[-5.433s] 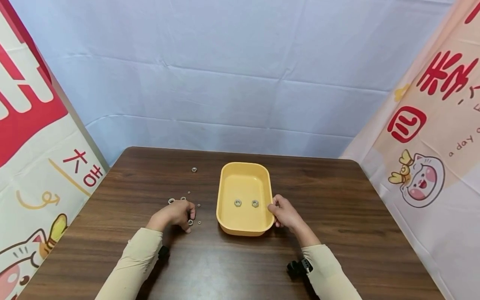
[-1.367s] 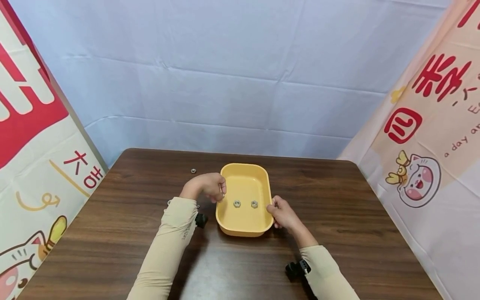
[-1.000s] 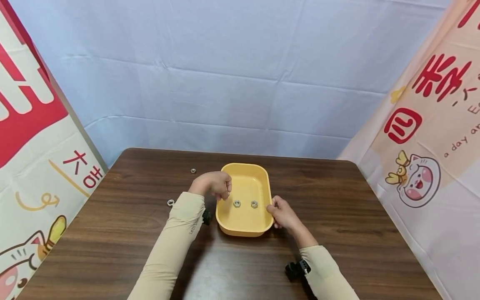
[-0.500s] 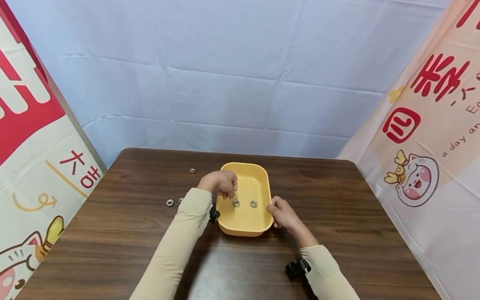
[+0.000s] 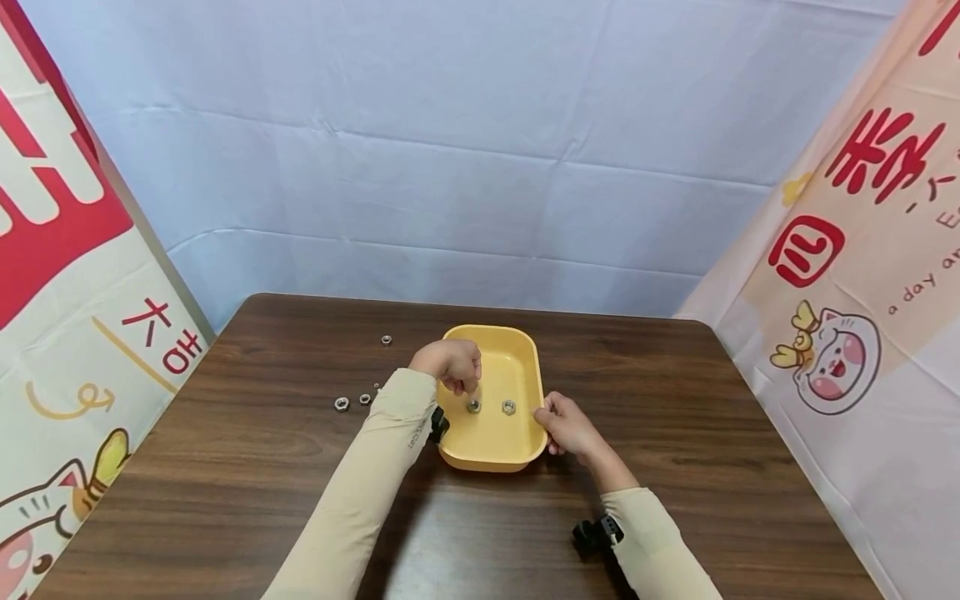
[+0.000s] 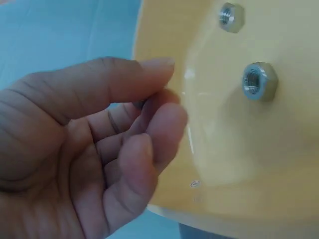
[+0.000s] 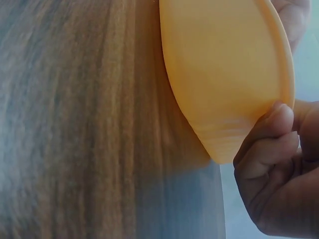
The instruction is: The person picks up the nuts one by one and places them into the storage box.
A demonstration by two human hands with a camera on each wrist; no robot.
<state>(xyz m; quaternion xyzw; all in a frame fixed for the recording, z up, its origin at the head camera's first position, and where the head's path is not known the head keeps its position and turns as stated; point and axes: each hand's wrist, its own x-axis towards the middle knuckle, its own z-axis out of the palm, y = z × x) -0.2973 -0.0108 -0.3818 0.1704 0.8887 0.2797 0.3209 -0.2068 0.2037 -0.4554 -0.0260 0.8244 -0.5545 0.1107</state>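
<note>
Yellow tray (image 5: 487, 442) sits under the left hand (image 5: 455, 367) and just left of the right hand (image 5: 567, 427), which pinches its rim; its long axis runs away from the person. Left thumb and fingers bend close together, though whether they hold anything I cannot tell. One hex nut (image 5: 474, 407) lies just nearside of that hand, a second hex nut (image 5: 509, 407) between it and the right hand; bare tray floor lies nearside of both nuts, the left rim below that wrist
</note>
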